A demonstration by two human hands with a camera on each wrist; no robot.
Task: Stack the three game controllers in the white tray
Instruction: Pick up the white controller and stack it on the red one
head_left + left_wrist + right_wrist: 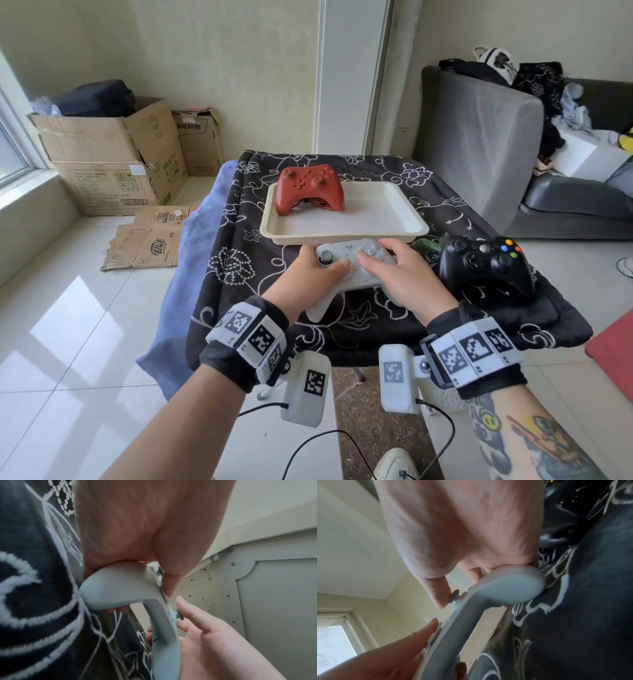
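Observation:
A white controller [354, 270] sits just in front of the white tray [387, 222], gripped at both ends. My left hand [310, 274] wraps its left grip [120, 586], thumb on the face. My right hand [400, 274] wraps its right grip [510, 588], thumb over the buttons. A red controller [310, 188] stands in the tray's far left corner. The black controller [486, 265] lies on the cloth to the right of my right hand.
The tray rests on a small table covered by a black cloth with white flower patterns [239, 260]. A grey sofa [479, 137] stands at the right, cardboard boxes [113, 157] at the left by the window. Cables hang below my wrists.

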